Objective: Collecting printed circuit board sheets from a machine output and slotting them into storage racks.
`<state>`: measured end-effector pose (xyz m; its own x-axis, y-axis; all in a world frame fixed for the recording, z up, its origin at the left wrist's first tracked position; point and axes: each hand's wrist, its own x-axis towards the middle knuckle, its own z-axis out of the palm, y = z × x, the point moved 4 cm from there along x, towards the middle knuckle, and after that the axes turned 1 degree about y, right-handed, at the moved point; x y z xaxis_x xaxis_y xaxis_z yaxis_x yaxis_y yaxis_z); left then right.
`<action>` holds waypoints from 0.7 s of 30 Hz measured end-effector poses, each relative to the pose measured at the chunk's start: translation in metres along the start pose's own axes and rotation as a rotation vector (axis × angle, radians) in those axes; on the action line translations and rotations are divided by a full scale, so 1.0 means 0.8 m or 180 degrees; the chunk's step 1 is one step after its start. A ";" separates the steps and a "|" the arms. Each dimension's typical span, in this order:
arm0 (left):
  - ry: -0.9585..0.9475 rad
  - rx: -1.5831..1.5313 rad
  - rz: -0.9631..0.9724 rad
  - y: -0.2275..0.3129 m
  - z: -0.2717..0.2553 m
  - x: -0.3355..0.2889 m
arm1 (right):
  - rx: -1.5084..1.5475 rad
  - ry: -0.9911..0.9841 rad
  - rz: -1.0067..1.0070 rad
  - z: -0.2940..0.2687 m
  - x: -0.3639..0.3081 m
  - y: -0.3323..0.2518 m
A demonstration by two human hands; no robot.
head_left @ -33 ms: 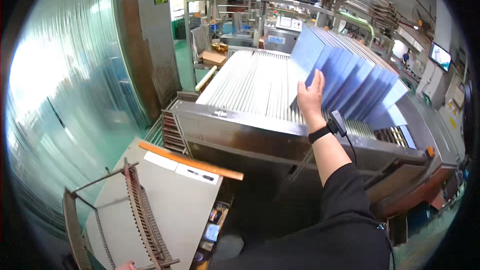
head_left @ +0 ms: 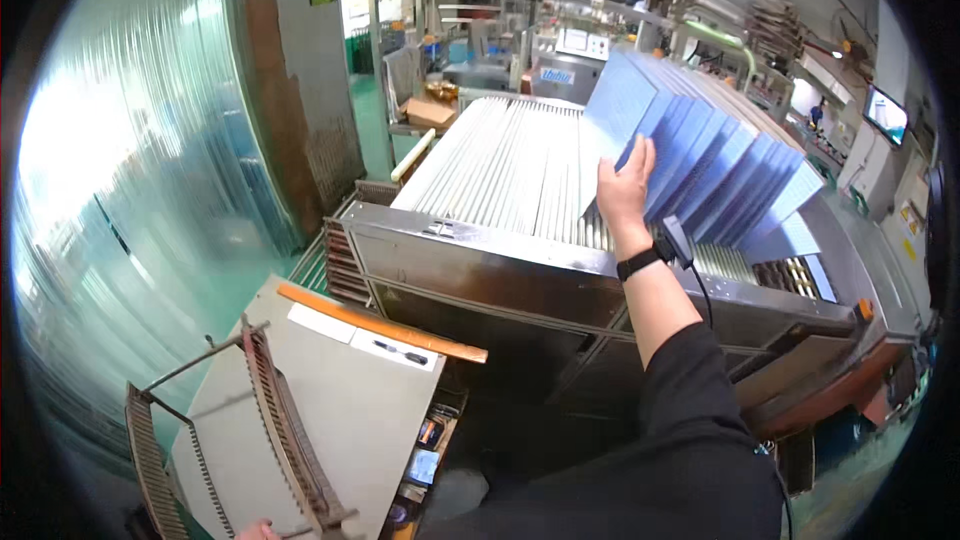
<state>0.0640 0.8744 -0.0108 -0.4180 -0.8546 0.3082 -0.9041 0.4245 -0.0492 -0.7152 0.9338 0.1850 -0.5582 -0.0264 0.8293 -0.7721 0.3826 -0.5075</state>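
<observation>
My right hand is raised at the near edge of a row of blue panels, fingers stretched upward and thumb apart. It seems to touch the panel edges but grips none of them. The thin panels lean one behind another on the white rollers of a metal conveyor. At the lower edge, only part of my left hand shows, curled at the rod end of a brown slotted rack. That rack stands on a grey tabletop.
An orange strip and a pen on white paper lie along the tabletop's far edge. Small items fill a shelf beside it. A clear strip curtain hangs at left. A cardboard box stands beyond the conveyor.
The view has shifted very slightly. My right hand stays at the panels and my left hand at the rack, which sits almost the same.
</observation>
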 end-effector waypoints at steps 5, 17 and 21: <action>-0.0519 -0.1109 -0.0731 0.123 -0.053 0.076 | 0.0250 0.0536 0.0297 0.060 0.018 0.020; -0.0851 -0.2282 -0.0344 0.190 -0.050 0.115 | -0.0193 0.0880 -0.0336 0.067 0.054 0.056; -0.0394 -0.2303 -0.0020 0.190 -0.036 0.099 | 0.0135 0.0744 0.0199 0.108 0.067 0.100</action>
<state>-0.1041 0.8801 0.0339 -0.4586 -0.8670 0.1948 -0.6396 0.4743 0.6049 -0.8330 0.8837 0.1683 -0.5236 0.2125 0.8250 -0.7529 0.3376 -0.5649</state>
